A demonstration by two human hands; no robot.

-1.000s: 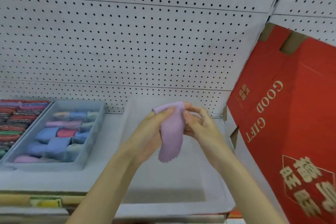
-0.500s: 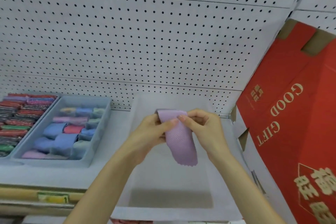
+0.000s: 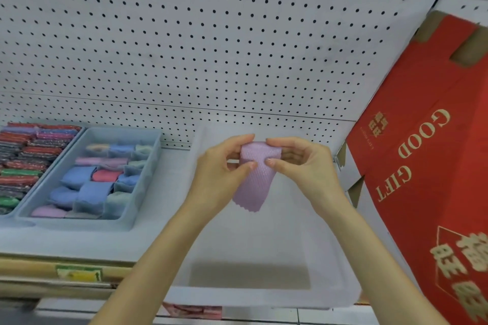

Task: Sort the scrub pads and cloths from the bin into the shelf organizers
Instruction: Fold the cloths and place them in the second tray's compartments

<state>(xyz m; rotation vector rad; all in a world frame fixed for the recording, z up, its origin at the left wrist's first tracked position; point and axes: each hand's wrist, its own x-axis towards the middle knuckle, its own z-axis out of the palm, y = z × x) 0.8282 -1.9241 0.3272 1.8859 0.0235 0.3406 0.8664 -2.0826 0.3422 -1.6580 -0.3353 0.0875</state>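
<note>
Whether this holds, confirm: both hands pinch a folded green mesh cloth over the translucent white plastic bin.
Wrong: in the head view the folded mesh cloth is lilac, not green. The left hand and right hand do pinch it over the translucent white plastic bin.

Left hand [image 3: 221, 174], right hand [image 3: 303, 166] pinch lilac cloth [image 3: 254, 179] above white bin [image 3: 264, 295].

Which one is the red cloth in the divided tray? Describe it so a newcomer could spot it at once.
Start at the white pegboard; on the shelf below it, left of the clear bin, sits a pale blue divided organizer. Near its middle lies a rolled cloth, the only red one among blue, pink and green rolls.
</note>
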